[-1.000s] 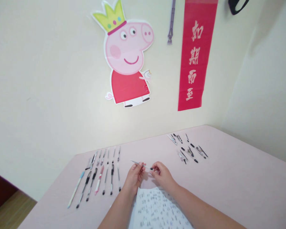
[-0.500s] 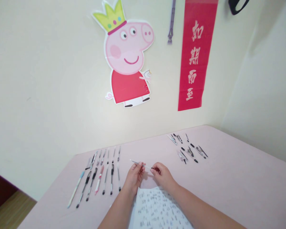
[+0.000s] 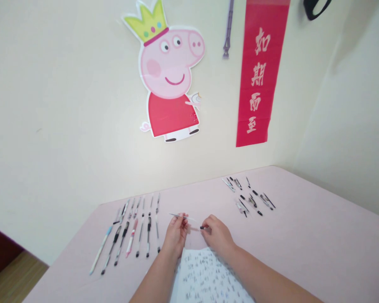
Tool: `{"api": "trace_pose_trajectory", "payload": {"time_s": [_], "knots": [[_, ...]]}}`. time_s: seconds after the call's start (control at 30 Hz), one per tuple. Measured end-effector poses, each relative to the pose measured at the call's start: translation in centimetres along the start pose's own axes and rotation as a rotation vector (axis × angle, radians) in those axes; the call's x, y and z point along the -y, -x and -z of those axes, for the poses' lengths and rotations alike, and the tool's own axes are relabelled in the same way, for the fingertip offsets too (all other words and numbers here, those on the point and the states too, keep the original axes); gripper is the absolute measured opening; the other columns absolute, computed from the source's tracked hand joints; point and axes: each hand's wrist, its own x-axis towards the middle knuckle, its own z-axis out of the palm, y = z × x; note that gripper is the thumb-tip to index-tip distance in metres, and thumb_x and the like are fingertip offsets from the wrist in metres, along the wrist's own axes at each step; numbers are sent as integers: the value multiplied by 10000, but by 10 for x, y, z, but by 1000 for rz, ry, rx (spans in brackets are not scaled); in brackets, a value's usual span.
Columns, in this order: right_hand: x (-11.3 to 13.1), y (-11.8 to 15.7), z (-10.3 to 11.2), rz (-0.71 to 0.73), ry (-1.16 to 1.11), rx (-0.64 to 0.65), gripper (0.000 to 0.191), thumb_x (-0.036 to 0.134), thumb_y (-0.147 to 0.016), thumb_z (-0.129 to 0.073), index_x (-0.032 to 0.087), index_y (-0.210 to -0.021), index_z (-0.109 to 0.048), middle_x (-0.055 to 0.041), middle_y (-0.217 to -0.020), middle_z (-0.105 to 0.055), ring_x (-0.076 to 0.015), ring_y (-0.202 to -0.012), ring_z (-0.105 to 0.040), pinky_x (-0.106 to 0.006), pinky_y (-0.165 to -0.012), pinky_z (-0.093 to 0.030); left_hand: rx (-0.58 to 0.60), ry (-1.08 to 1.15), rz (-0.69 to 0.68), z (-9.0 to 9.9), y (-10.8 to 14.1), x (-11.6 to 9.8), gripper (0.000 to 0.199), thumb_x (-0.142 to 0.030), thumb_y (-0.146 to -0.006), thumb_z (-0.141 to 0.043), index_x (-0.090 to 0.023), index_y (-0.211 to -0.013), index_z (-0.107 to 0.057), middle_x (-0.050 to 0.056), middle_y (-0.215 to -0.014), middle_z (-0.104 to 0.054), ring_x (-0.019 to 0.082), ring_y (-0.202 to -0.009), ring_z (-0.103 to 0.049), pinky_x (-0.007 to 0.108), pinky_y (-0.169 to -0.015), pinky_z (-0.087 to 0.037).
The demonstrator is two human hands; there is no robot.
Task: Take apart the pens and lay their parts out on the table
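Between the thumb and fingers of my left hand (image 3: 177,232) is a slim pen piece (image 3: 174,215), with a dark tip pointing left and a clear part sticking out to the right. Whether it is a refill, a barrel or both cannot be made out. My right hand (image 3: 218,235) pinches a small black pen part (image 3: 202,227), like a cap or end plug. A short gap separates the two pieces. Both hands are just above the table, behind a sheet of handwritten paper (image 3: 208,273) that lies partly under my forearms.
Two rows of pens (image 3: 123,242) lie at the left of the pink table (image 3: 303,252). Loose black and clear pen parts (image 3: 252,201) are scattered at the back right. The wall (image 3: 82,126) behind carries a pig cutout (image 3: 172,113) and a red banner (image 3: 259,92).
My hands have moved slightly apart, the left one to the left with its pen piece. The black part in my right hand now shows more clearly.
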Motion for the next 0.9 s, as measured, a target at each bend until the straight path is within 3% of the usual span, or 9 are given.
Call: {"api": "trace_pose_trajectory", "payload": {"time_s": [0.3,0.47,0.67,0.9], "knots": [[-7,-1,-3,-15,52,0,113,122,-710,-541,200,-765,-600,-29,-802,-554,-166,-765,-539,-259,-678,-375,2,-24,20,-2,2,-1,91,-68,-809,-540,-122,-738,-559,11,-676,-622,31,-484,-542,122,-471,-477],[-8,-3,-4,-7,-57,-25,190,149,-700,-572,198,-883,-595,-21,-814,-552,-160,-741,-535,-262,-685,-397,66,-72,5,-2,4,-1,60,-112,-759,-626,-124,-739,-571,10,-700,-627,32,-520,-552,121,-513,-476],[-4,-5,-1,80,-165,-27,146,191,-744,-555,195,-864,-639,-30,-813,-597,-158,-735,-542,-269,-695,-415,184,-184,25,1,4,5,306,-300,-599,-770,-130,-767,-580,9,-735,-638,47,-542,-550,148,-528,-453],[-4,-6,-2,81,-252,-4,207,131,-750,-515,175,-877,-673,-48,-806,-643,-150,-699,-563,-273,-695,-438,177,-250,-25,-4,9,3,362,-359,-555,-780,-131,-762,-591,12,-729,-638,56,-557,-541,169,-560,-427]]}}
